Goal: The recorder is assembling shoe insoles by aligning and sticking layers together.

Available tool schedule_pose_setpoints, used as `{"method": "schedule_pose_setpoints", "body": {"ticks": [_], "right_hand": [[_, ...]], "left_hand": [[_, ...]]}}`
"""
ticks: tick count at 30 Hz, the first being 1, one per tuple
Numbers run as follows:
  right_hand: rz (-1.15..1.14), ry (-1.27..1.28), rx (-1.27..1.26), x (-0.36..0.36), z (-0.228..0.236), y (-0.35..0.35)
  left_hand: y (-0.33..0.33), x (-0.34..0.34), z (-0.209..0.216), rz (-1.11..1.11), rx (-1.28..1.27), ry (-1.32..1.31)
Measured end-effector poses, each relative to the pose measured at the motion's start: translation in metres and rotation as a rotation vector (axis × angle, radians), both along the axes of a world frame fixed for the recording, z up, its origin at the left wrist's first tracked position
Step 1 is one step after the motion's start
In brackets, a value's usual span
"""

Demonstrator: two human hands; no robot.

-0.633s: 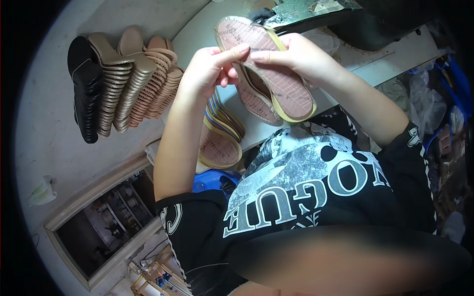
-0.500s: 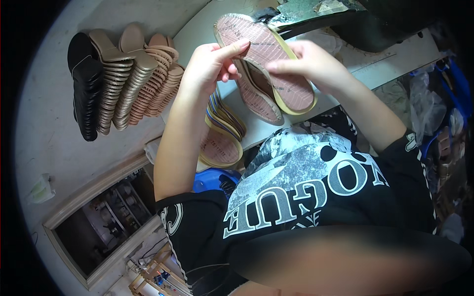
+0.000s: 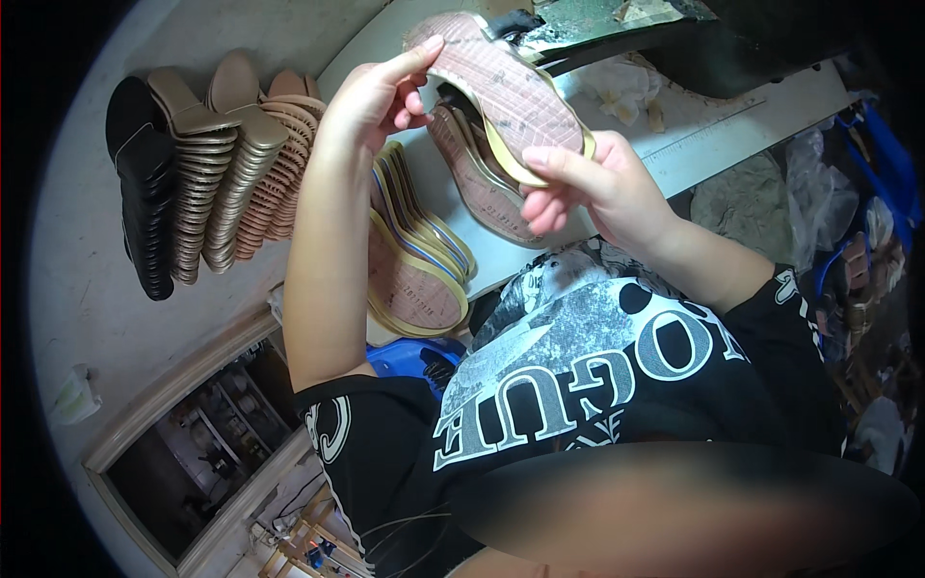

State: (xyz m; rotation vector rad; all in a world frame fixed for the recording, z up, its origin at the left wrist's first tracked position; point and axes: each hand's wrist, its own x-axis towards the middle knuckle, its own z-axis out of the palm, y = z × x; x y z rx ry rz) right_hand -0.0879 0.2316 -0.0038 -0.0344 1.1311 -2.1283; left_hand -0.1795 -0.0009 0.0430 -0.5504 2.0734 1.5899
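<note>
A shoe insole [image 3: 515,96] with a pinkish-brown face and a yellow edge is held slanting above the table. My left hand [image 3: 378,101] pinches its far left end between thumb and fingers. At the nearer, right end, my right hand [image 3: 593,183] grips it, with the thumb on the pinkish face and the fingers beneath. Partly hidden under it, similar insoles [image 3: 487,193] lie on the table. Left of those, beside my left forearm, a stack of insoles [image 3: 414,284] with yellow and blue edges lies fanned out.
Black, gold and tan shoe pieces [image 3: 212,164] stand in nested rows at the left. A dark green machine part [image 3: 617,29] is at the back of the white table [image 3: 674,159]. Clear plastic bags [image 3: 819,193] hang at the right, near grey-green cloth [image 3: 747,207].
My right hand has shifted from the insole's far edge to its near end. My left hand has moved left with the other end, and the insole now shows apart from those below.
</note>
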Motion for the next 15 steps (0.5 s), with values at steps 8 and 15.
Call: {"method": "schedule_pose_setpoints", "body": {"ticks": [8,15], "right_hand": [[-0.168,-0.076,-0.051,-0.017,0.004,-0.022],[-0.198,-0.069,-0.072,-0.027,0.007,-0.037]], "left_hand": [[-0.032,-0.047,0.001,-0.245,-0.423,0.05],[-0.013,-0.072,0.011,-0.741,-0.375,0.769]]}}
